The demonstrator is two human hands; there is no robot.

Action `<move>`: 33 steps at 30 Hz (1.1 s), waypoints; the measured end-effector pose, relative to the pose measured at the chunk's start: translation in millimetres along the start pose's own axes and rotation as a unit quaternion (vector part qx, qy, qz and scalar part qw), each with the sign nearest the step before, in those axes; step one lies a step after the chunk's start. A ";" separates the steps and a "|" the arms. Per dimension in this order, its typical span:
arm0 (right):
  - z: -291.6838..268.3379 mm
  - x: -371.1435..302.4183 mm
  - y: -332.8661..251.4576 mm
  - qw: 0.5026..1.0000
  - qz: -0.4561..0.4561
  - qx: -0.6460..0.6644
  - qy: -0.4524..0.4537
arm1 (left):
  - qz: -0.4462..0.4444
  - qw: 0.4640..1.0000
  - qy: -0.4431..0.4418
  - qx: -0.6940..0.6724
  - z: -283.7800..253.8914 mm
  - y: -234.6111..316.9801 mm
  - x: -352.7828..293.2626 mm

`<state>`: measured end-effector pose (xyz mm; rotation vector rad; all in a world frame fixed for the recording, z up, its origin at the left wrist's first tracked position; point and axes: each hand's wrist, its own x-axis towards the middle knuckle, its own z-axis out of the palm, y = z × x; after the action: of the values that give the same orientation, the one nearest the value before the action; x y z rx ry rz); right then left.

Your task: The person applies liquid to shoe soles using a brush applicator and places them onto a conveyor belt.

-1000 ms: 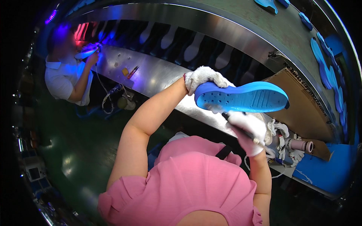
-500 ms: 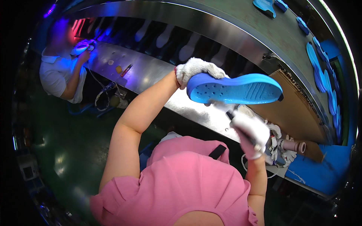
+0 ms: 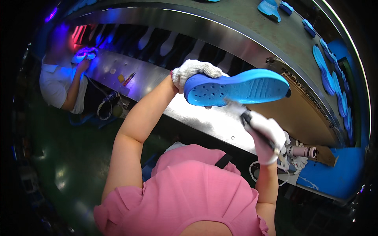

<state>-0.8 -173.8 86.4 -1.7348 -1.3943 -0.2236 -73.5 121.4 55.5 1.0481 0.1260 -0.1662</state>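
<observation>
My left hand (image 3: 195, 72), in a white knitted glove, is closed around the left end of a blue shoe sole (image 3: 236, 87). The sole hangs tilted above the metal bench, its hollow side with small holes and ridges turned toward me. My right hand (image 3: 268, 135), also gloved, grips the dark handle of a brush (image 3: 245, 115). Its greyish bristles, slightly blurred, are at the lower edge of the sole near the middle; whether they touch it I cannot tell.
Beyond the metal bench (image 3: 204, 120) runs a green conveyor belt (image 3: 236, 17) with several blue soles (image 3: 325, 72). Cardboard (image 3: 303, 108) leans at the right, near a pink cylinder (image 3: 301, 152) and crumpled gloves. At the far left a co-worker (image 3: 59, 86) handles another shoe part.
The sole and my left hand have shifted slightly left. My right hand and the brush have moved a little lower relative to the sole, and the motion blur is less.
</observation>
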 end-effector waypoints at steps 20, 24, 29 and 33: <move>-30.4 -88.3 17.3 0.910 0.185 0.200 0.313 | 0.096 0.995 0.010 0.017 162.8 44.2 144.7; -28.6 -93.7 14.8 0.885 0.217 0.226 0.343 | 0.310 0.837 0.180 0.414 114.1 107.4 186.4; -20.7 -111.8 23.6 0.867 0.261 0.243 0.347 | 0.137 0.641 0.257 0.710 70.3 142.9 234.4; -19.9 -103.1 21.9 0.827 0.294 0.320 0.357 | 0.135 0.623 0.337 0.693 52.5 140.4 235.8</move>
<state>-11.3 -260.3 23.8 -1.2173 -0.2799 -0.0341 186.4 126.4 157.7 2.6612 0.5782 0.5463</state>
